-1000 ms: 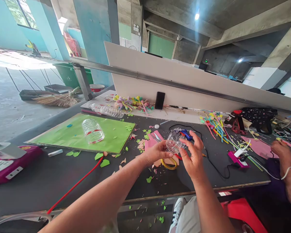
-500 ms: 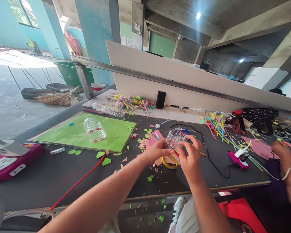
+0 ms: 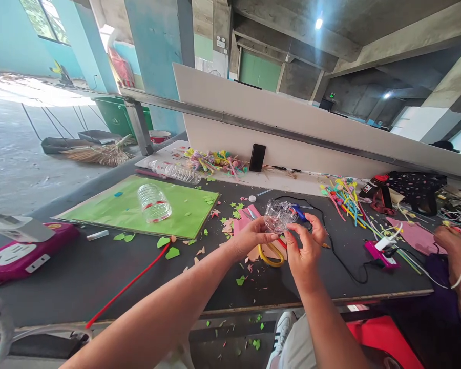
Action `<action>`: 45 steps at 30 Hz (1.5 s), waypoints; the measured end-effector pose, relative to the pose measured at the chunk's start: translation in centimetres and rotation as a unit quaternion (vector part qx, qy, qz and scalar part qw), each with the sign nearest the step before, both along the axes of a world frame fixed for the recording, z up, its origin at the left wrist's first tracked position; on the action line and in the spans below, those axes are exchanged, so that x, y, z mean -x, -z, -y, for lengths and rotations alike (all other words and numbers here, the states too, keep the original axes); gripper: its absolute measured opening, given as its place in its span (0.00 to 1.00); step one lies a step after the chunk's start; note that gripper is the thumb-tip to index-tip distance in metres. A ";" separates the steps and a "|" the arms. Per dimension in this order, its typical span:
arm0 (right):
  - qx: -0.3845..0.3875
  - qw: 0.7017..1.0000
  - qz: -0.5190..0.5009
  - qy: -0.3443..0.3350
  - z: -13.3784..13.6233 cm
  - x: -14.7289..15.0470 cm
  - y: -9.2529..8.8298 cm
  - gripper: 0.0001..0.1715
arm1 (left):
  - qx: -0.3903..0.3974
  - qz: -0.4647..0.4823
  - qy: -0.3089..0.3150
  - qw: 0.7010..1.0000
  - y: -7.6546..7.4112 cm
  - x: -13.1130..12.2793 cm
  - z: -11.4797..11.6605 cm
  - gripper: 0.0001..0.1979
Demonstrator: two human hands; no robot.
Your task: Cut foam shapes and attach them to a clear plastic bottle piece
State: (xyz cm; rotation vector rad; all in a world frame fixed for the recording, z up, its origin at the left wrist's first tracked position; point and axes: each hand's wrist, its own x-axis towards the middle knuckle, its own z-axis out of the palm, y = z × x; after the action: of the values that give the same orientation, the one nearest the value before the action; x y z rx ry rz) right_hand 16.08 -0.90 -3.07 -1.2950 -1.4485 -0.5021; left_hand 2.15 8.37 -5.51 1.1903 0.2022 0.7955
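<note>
A cut piece of clear plastic bottle (image 3: 279, 215) is held above the dark table, its open ridged side tilted toward me. My left hand (image 3: 252, 240) grips its left edge, thumb in front and fingers behind. At its lower right edge, the thumb and index finger of my right hand (image 3: 304, 248) pinch the plastic, while the other fingers are raised. Beneath my hands lie scissors with yellow handles (image 3: 272, 261) and pink paper (image 3: 249, 212). A blue tool (image 3: 298, 211) with a black cable is just behind the bottle piece, partly hidden.
Another clear bottle section (image 3: 153, 203) lies on a green sheet (image 3: 192, 205) at left. Paper scraps (image 3: 172, 252) and a red pipe cleaner (image 3: 130, 287) are scattered nearby. A phone (image 3: 257, 157) leans on the back panel. Power strips (image 3: 382, 253) and a co-worker's hand (image 3: 451, 241) are at right.
The view has shifted slightly, so everything sits a little further right. The bottle piece has turned a little between my hands, and both hands keep hold of it.
</note>
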 end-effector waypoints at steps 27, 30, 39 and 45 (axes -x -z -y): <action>0.082 0.983 -0.052 -0.154 -0.6 -0.5 0.8 0.07 | 0.114 0.038 0.009 0.993 -0.2 0.0 0.3 0.23; 0.102 0.982 -0.036 -0.157 -0.5 -0.7 0.3 0.08 | 0.093 0.034 0.004 0.995 -0.1 -0.1 0.3 0.24; 0.166 0.963 -0.073 -0.199 -0.4 -1.5 0.3 0.08 | 0.025 0.025 -0.014 0.999 0.4 -0.3 0.2 0.25; 0.154 0.954 -0.162 -0.202 -0.7 -1.4 1.0 0.06 | 0.005 0.019 -0.049 0.999 0.5 -0.5 0.4 0.28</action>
State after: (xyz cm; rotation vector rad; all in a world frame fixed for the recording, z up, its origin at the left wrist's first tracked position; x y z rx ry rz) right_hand 17.50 -0.16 -4.02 -1.2047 -1.4918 0.2093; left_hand 2.65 7.97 -5.99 1.1611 0.2357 0.9010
